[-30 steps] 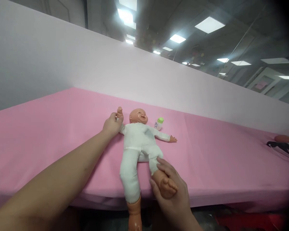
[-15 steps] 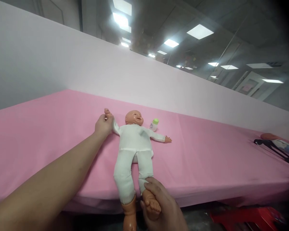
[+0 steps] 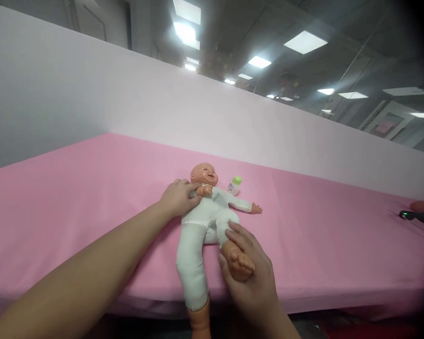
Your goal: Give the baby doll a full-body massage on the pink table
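Observation:
A baby doll [image 3: 198,209] in a white suit lies on its back on a pink-covered table [image 3: 127,165], head toward the wall. My left hand [image 3: 181,197] grips the doll's arm on the left of the view, folded over its upper chest, with the small hand showing past my fingers. My right hand [image 3: 250,268] is wrapped round the doll's lower leg and foot on the right, with that knee bent up. The doll's other leg hangs over the table's front edge. Its other arm lies stretched out to the right.
A small bottle with a green cap [image 3: 235,185] lies beside the doll's head. At the far right are a black object [image 3: 419,217] and part of another doll-like shape. A white wall [image 3: 198,122] stands behind the table.
My left hand has brought the doll's arm from stretched out beside the head onto the chest. My right hand has pushed the held leg up toward the body, bending its knee.

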Demonstrator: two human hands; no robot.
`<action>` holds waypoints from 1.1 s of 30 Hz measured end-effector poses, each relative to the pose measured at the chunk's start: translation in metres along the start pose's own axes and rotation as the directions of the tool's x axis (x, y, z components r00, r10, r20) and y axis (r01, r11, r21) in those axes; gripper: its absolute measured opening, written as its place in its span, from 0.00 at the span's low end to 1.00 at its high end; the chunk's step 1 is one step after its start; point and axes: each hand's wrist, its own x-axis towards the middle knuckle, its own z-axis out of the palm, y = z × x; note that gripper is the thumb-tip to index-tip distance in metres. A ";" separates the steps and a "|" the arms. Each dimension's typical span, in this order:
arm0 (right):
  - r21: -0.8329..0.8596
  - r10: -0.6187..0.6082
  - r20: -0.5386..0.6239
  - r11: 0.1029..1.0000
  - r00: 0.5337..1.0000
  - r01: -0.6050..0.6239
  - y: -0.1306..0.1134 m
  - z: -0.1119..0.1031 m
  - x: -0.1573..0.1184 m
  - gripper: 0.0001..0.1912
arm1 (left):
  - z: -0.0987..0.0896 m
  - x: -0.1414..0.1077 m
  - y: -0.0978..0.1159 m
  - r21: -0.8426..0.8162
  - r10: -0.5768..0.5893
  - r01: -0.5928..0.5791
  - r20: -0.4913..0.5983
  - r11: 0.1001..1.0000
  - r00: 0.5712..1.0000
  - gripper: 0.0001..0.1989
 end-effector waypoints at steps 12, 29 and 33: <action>0.076 0.156 0.176 0.982 0.972 -0.171 0.013 0.045 0.046 0.18 | -0.008 -0.001 -0.001 -0.114 -0.038 0.040 0.018 0.993 0.999 0.21; 0.103 0.070 0.129 0.991 0.989 -0.083 -0.015 -0.008 -0.043 0.27 | -0.012 0.008 -0.054 -0.549 -0.695 0.530 -0.136 0.646 0.706 0.16; -0.086 0.019 -0.026 0.996 0.999 -0.022 -0.022 -0.014 -0.079 0.35 | -0.015 0.009 -0.065 -0.705 -0.843 0.556 -0.113 0.440 0.525 0.15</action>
